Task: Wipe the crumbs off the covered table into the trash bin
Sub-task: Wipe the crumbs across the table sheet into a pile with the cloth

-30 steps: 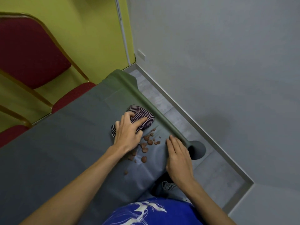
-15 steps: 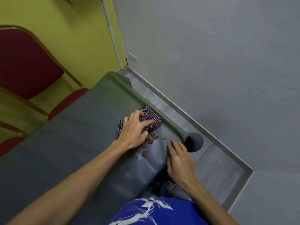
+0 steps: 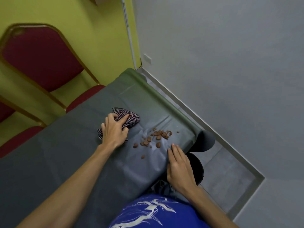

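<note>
A grey cover (image 3: 49, 153) lies over the table. Brown crumbs (image 3: 156, 137) are scattered near its right corner. My left hand (image 3: 113, 130) presses down on a crumpled striped cloth (image 3: 130, 119), just left of the crumbs and apart from them. My right hand (image 3: 179, 167) rests flat, fingers together, on the cover's near edge below the crumbs. A dark round shape (image 3: 204, 142), perhaps the trash bin's rim, shows below the table corner, mostly hidden by the cover.
Red padded chairs with gold frames (image 3: 41, 58) stand at the table's far left side against a yellow-green wall. A grey wall (image 3: 230, 63) and a strip of grey floor (image 3: 227, 175) run along the right. My blue shirt (image 3: 154, 213) fills the bottom.
The left hand drew the cloth back to the left, away from the crumbs, leaving them uncovered. The crumbs now lie nearer the corner. The right hand stayed at the cover's edge.
</note>
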The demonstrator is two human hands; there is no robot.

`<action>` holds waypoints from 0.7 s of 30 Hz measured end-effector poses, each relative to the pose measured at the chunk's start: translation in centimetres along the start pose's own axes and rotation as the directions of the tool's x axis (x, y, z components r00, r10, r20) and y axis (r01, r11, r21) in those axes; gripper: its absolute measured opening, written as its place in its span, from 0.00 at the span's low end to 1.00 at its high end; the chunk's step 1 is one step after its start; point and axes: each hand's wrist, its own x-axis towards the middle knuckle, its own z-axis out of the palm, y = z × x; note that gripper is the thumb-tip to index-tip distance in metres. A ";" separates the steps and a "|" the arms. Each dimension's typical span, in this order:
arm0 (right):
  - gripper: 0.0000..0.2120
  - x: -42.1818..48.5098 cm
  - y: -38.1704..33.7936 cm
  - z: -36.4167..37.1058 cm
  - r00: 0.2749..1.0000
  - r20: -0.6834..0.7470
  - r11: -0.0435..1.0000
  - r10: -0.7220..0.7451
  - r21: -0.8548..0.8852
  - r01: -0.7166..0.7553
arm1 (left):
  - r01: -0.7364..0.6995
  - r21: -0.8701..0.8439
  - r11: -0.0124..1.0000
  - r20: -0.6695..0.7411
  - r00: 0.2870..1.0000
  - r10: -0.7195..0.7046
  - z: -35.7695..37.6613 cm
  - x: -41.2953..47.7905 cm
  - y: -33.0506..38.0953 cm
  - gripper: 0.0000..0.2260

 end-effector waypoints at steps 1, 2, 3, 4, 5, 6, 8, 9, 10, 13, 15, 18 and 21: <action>0.33 0.0 -0.2 0.1 1.000 0.008 1.000 0.004 -0.003 -0.004 | 0.009 0.004 1.000 0.002 1.000 -0.009 0.5 -0.7 0.1 0.26; 0.33 -0.1 -0.4 0.2 1.000 0.015 1.000 0.007 -0.008 -0.007 | 0.002 0.005 1.000 -0.002 1.000 -0.002 0.9 -1.5 0.4 0.26; 0.34 -0.1 -0.6 0.3 1.000 0.025 1.000 0.011 -0.015 -0.011 | -0.018 0.000 1.000 -0.004 1.000 0.018 1.1 -2.1 1.0 0.26; 0.34 -0.1 -0.7 0.3 0.999 0.035 1.000 0.016 -0.021 -0.015 | -0.053 -0.007 0.999 0.008 0.999 0.054 1.3 -2.8 1.7 0.26; 0.35 -0.1 -0.9 0.4 0.999 0.048 0.999 0.021 -0.027 -0.020 | -0.104 -0.011 0.995 0.035 0.994 0.104 1.5 -3.6 2.6 0.26; 0.35 -0.1 -1.0 0.3 0.998 0.065 0.999 0.025 -0.032 -0.023 | -0.156 -0.013 0.988 0.064 0.986 0.157 1.8 -4.4 3.3 0.26; 0.36 -0.2 -1.2 0.3 0.995 0.094 0.999 0.023 -0.034 -0.020 | -0.201 -0.037 0.979 0.082 0.976 0.203 1.9 -6.0 4.0 0.27; 0.36 -0.2 -1.4 0.2 0.995 0.093 0.999 0.019 -0.027 -0.017 | -0.181 -0.062 0.981 0.060 0.981 0.185 1.7 -6.7 3.9 0.27; 0.35 -0.2 -1.6 0.0 0.996 0.086 1.000 0.016 -0.016 -0.014 | -0.138 -0.091 0.986 0.026 0.990 0.141 1.4 -7.1 3.5 0.27; 0.34 -0.3 -1.7 -0.2 0.996 0.087 1.000 0.009 -0.001 -0.009 | 0.037 -0.137 0.990 -0.101 0.994 -0.051 0.6 -7.9 1.8 0.26; 0.33 -0.4 -1.5 -0.2 0.995 0.093 1.000 0.020 0.003 -0.021 | 0.146 -0.145 0.979 -0.131 0.977 -0.165 0.7 -8.7 0.7 0.25; 0.34 -0.6 -1.6 0.0 0.996 0.084 0.999 0.038 0.013 -0.039 | 0.208 -0.130 0.969 -0.113 0.968 -0.223 1.7 -10.7 0.0 0.26; 0.34 -0.7 -1.8 0.1 0.995 0.098 0.999 0.031 0.007 -0.032 | 0.163 -0.108 0.981 -0.107 0.979 -0.174 2.5 -12.5 1.3 0.27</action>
